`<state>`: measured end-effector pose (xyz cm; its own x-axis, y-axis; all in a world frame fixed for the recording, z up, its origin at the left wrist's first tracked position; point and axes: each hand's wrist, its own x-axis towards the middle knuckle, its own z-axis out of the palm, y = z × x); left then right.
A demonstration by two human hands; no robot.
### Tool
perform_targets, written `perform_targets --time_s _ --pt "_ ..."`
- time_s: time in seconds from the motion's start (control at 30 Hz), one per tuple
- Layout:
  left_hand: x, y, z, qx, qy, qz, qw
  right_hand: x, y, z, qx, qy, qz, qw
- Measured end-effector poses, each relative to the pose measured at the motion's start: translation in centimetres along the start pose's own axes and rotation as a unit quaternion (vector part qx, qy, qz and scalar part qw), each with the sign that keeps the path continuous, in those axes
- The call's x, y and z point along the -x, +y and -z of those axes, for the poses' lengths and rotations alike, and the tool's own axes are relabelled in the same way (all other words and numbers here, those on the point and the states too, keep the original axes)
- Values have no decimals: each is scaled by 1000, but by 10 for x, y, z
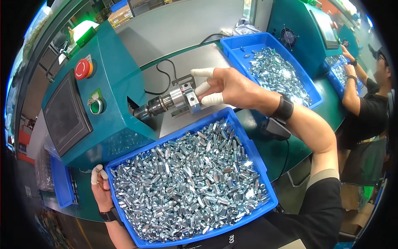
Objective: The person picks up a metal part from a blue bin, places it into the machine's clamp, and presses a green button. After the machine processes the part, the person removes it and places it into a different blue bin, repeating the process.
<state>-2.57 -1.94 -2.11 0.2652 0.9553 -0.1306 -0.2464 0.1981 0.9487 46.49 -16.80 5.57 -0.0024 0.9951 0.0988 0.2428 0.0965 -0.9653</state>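
My right hand (238, 88) is at the free end of a steel clamping fixture (181, 96), in line with a dark spindle (150, 108) coming out of the green machine. White finger covers are on its thumb and two fingers. Thumb and middle finger close in at the fixture's end, while the index finger reaches over it; whatever they pinch is hidden. My left hand (100, 186) is beside the left corner of a blue bin (262, 159), its covered fingers curled, and I cannot make out anything in them. Shiny hexagonal metal sleeves (186, 178) fill the bin.
The green machine (120, 79) carries a dark screen (66, 116), a red stop button (83, 69) and a green button (95, 106). Behind my right hand lies a second blue bin (313, 93) of metal parts. A co-worker (369, 91) is at another machine on the right.
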Motion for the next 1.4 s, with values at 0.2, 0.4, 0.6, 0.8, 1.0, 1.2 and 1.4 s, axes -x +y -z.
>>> perform_targets --time_s 0.2,0.4,0.6,0.8,1.0,1.2,1.4 --pt "-3 -2 10 2 -34 5 999 1 7 11 -86 -35 -22 995" --pt "-1 -5 4 27 -13 -7 1000 2 8 13 -105 -42 -32 993" --pt "1 -4 -2 44 -16 -8 999 3 6 15 -91 -54 -21 994" --pt "0 -3 11 23 -21 -1 1000 1 5 4 -99 -4 -38 994" --pt "3 4 4 -4 -14 10 1000 -6 1 8 65 115 -133 982" --pt "1 1 5 -11 -22 -6 1000 -25 -7 7 396 126 -32 909" --pt "4 0 0 -14 -21 -13 1000 -28 -35 2 557 121 -31 821"
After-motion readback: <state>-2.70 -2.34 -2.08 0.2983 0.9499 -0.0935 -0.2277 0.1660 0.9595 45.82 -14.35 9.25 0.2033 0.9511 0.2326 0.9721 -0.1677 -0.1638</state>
